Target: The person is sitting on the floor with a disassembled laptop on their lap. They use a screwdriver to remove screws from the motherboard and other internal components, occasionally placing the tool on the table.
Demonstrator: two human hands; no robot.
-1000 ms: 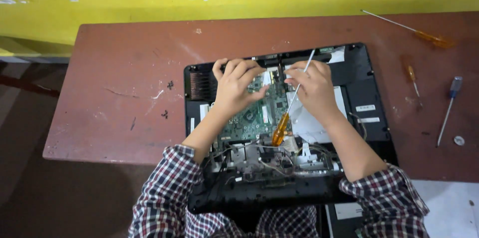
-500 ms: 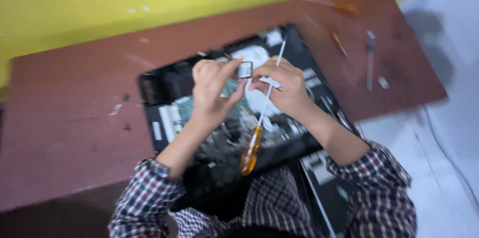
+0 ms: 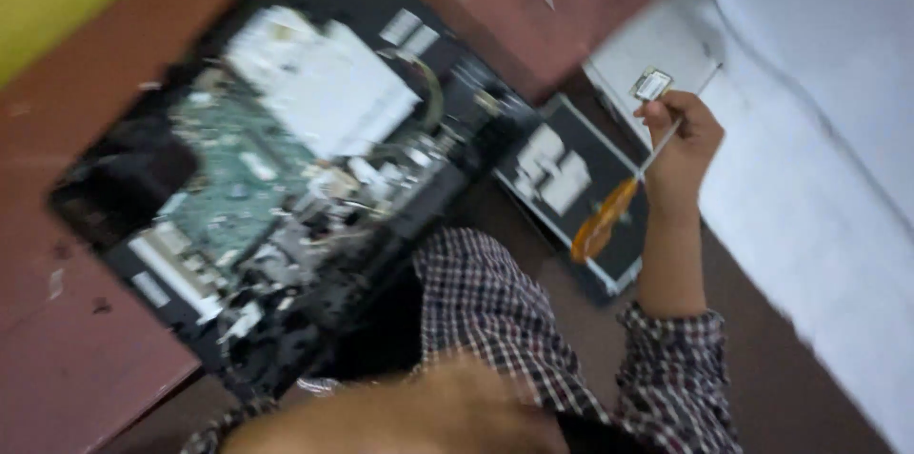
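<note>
My right hand [image 3: 681, 145] pinches a small, light, fragile chip card [image 3: 652, 85] by its edges; fingers also clenched round the screwdriver [image 3: 609, 216]; left hand unseen.

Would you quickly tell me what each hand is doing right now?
Left hand: not in view.
Right hand: closed, holding an orange-handled screwdriver and a small silver card out beside the table.

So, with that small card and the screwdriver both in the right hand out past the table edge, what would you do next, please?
Probably set the small card down first. The right hand pinches it while also gripping the orange-handled screwdriver, out beside the table, away from the opened laptop. Freeing it eases the crowded grip.
</note>
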